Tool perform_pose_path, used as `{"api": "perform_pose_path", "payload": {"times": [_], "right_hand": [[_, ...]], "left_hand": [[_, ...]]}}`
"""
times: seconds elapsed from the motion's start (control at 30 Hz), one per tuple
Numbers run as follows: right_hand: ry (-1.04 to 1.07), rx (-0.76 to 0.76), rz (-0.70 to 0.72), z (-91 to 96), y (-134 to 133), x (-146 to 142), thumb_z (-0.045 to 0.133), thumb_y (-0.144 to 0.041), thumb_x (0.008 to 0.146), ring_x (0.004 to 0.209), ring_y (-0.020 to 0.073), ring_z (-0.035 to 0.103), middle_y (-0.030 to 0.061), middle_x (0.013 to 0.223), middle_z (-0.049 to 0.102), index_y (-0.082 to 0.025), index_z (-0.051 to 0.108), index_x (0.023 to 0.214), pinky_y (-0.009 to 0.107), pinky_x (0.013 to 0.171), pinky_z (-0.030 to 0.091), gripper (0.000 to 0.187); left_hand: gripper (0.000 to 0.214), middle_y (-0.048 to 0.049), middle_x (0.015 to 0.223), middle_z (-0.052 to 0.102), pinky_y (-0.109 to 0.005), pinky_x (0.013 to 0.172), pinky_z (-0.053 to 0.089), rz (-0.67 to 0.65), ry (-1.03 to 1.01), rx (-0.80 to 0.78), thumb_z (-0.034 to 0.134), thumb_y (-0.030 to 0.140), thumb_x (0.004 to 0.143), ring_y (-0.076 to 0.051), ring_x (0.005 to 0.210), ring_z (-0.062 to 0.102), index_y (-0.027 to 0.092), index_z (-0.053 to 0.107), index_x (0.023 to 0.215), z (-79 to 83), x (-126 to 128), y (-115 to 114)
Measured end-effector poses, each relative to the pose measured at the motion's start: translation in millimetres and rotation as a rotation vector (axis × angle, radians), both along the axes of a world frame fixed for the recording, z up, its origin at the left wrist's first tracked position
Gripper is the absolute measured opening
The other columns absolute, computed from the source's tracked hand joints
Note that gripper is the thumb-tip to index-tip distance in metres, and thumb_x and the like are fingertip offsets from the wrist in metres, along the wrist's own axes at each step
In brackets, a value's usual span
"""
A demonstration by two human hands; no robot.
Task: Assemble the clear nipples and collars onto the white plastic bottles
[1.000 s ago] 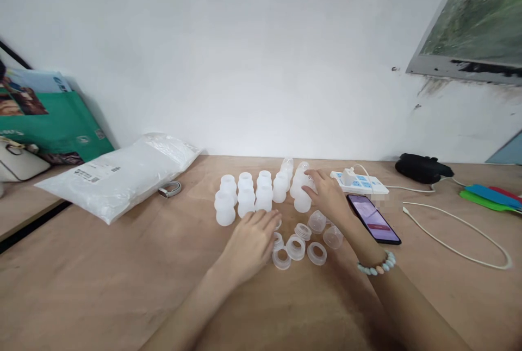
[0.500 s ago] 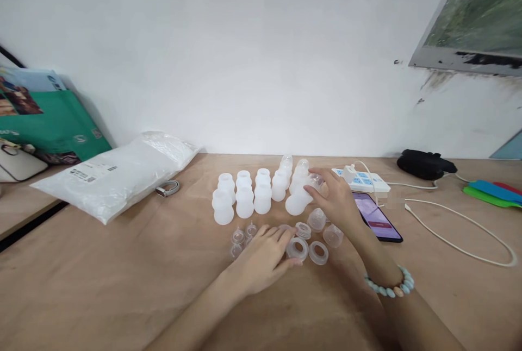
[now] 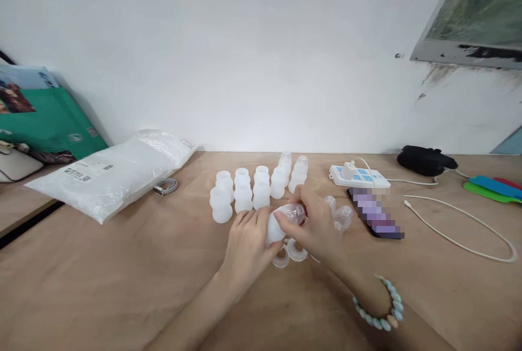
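My left hand [image 3: 248, 242] and my right hand [image 3: 316, 229] meet over the wooden table [image 3: 122, 275], both closed on one translucent white bottle [image 3: 281, 220] lying on its side between them. The left hand grips its wide base, the right holds its clear capped end. Behind them stand several more white bottles [image 3: 242, 193] in two rows. Clear plastic rings [image 3: 296, 250] lie under the hands, and small clear caps [image 3: 342, 215] sit just right of the right hand.
A phone [image 3: 375, 212], a white power strip [image 3: 359, 177] and a looping white cable [image 3: 468, 231] lie at the right, with a black object [image 3: 424, 161] by the wall. A white plastic bag [image 3: 114, 174], a metal ring [image 3: 165, 187] and a green bag [image 3: 49, 123] are at the left.
My right hand has carried a bottle from the right end of the rows toward me. My left hand has left the rings and closed on that bottle's base.
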State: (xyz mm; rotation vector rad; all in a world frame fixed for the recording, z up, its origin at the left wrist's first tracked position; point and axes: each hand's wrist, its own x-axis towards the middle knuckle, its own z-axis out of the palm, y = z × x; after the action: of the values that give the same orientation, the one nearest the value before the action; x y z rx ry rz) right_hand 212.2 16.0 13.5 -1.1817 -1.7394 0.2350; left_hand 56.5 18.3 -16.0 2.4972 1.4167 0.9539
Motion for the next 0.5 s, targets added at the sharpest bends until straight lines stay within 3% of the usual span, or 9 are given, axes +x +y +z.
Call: {"api": "perform_pose_path", "payload": {"times": [0.1, 0.2, 0.37, 0.5], "right_hand": [[0.113, -0.109, 0.088, 1.9, 0, 1, 0.066, -0.028, 0.078, 0.053, 0.0132, 0.039, -0.0057, 0.061, 0.044, -0.025, 0.041, 0.072, 0.028, 0.051, 0.032, 0.027], [0.247, -0.229, 0.196, 6.3, 2, 7, 0.065, -0.03, 0.078, 0.054, 0.0118, 0.039, -0.0061, 0.06, 0.044, -0.024, 0.043, 0.071, 0.025, 0.049, 0.031, 0.025], [0.426, -0.253, 0.368, 11.0, -1, 7, 0.066, -0.033, 0.077, 0.056, 0.0106, 0.043, -0.0051, 0.064, 0.049, -0.022, 0.049, 0.071, 0.023, 0.051, 0.036, 0.022], [0.565, -0.249, 0.337, 10.6, 4, 12, 0.07, -0.046, 0.072, 0.051, 0.0115, 0.043, -0.0041, 0.061, 0.051, -0.022, 0.053, 0.071, 0.024, 0.047, 0.035, 0.029]], "left_hand": [[0.021, -0.0031, 0.078, 0.069, -0.033, 0.063, 0.046, -0.031, -0.117, -0.307, 0.065, 0.018, 0.07, -0.025, 0.072, 0.063, 0.019, 0.06, 0.09, 9.2, 1, -5], [0.027, 0.0005, 0.08, 0.068, -0.026, 0.059, 0.043, -0.261, -0.359, -0.593, 0.067, 0.019, 0.068, -0.018, 0.067, 0.06, 0.019, 0.061, 0.095, 17.7, -1, -6], [0.022, 0.0027, 0.062, 0.062, -0.023, 0.05, 0.042, -0.654, -0.65, -1.221, 0.073, 0.02, 0.057, -0.012, 0.052, 0.054, 0.016, 0.059, 0.074, 22.9, -10, -2], [0.025, 0.0008, 0.052, 0.062, -0.022, 0.043, 0.04, -0.857, -0.766, -1.539, 0.072, 0.021, 0.051, -0.012, 0.042, 0.052, 0.014, 0.061, 0.072, 20.1, -14, -2]]}}
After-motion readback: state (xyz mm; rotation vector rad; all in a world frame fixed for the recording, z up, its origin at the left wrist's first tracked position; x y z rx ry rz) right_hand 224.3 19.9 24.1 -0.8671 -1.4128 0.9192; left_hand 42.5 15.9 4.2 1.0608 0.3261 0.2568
